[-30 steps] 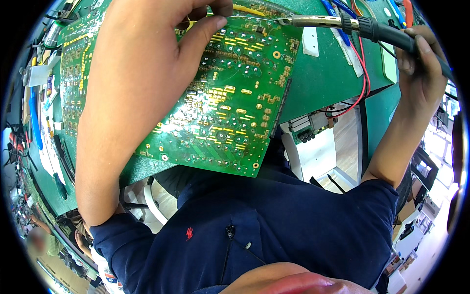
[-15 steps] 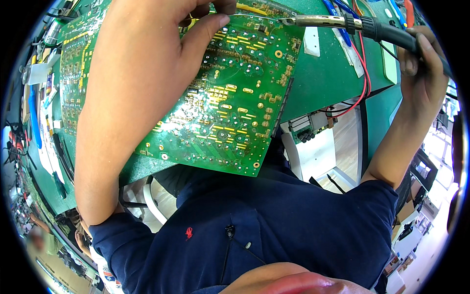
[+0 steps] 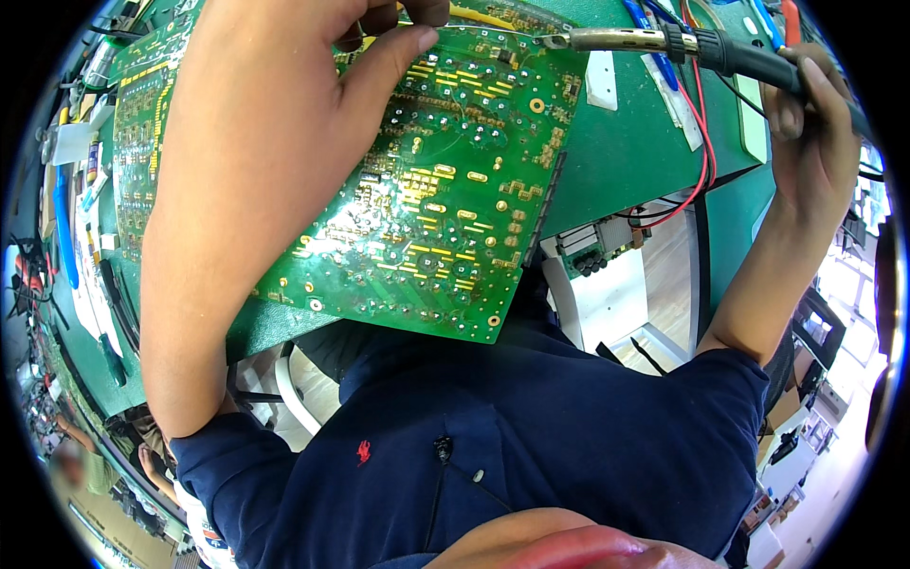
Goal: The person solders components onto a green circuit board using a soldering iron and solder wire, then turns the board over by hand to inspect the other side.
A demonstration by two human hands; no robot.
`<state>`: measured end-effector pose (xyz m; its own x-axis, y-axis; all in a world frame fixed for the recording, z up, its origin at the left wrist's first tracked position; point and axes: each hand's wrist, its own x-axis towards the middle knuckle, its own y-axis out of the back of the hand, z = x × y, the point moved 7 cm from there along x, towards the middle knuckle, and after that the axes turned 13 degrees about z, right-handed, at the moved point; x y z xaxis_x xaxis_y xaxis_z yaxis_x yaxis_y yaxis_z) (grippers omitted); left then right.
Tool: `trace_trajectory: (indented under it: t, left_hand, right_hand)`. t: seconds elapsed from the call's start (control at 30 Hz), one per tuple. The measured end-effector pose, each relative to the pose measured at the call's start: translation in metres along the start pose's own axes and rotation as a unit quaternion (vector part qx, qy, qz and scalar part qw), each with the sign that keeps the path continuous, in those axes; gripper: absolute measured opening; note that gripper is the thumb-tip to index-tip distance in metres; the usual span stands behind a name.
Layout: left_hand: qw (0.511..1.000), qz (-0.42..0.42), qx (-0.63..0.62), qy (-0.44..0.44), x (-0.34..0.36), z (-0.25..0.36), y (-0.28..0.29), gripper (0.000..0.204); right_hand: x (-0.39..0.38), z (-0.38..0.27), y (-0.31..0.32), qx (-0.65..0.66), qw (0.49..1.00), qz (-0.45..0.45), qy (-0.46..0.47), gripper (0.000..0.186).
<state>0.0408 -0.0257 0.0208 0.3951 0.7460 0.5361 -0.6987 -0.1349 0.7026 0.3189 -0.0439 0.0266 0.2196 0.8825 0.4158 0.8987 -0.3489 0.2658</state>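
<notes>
The board (image 3: 445, 190) is being held tilted over the near edge of the bench (image 3: 626, 161), solder side facing up at me, its lower corner hanging out above my lap and its far edge raised toward the top of the view. I am propping it this way, I judge, so the joints are facing the camera and the tip can reach them from the side.

My left hand (image 3: 313, 57) is clamping the board's far edge, thumb pressed flat on the green face and the other fingers curled behind it; the forearm is running down the left of the picture, covering part of the board. A thin wire seems to be pinched near those fingers, but I cannot tell clearly.

My right hand (image 3: 815, 133) is wrapped tight around the dark handle of the iron (image 3: 664, 43), held out level so the metal barrel is lying across the far corner and the tip is touching the board just beside my left thumb.

Farther off, red leads (image 3: 703, 161) are trailing over the bench edge toward a white unit (image 3: 607, 275) below it. A second board (image 3: 142, 104) is lying flat at far left.
</notes>
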Motion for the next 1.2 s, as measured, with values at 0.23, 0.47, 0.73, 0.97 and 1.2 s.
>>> trace_trajectory:
  t: [0.23,0.47,0.73,0.97,1.2]
  left_hand:
    - [0.999,0.010,-0.014,-0.028,0.004,0.002,0.001,0.012]
    - [0.997,-0.017,0.078,0.021,-0.002,0.005,-0.002,0.013]
    - [0.999,0.027,-0.043,-0.003,-0.003,-0.009,0.003,0.012]
    - [0.999,0.026,-0.035,-0.006,-0.001,-0.007,0.004,0.012]
    - [0.999,0.030,-0.030,-0.011,-0.003,-0.008,0.004,0.010]
  right_hand:
    - [0.001,-0.001,0.000,0.008,1.000,-0.014,0.008,0.030]
    - [0.001,-0.001,-0.002,0.024,1.000,-0.012,0.006,0.029]
    - [0.000,0.003,0.000,0.019,0.999,0.030,-0.021,0.028]
    - [0.000,-0.002,-0.002,0.031,0.999,-0.025,0.022,0.029]
    - [0.001,0.003,-0.001,0.058,0.998,-0.030,0.002,0.028]
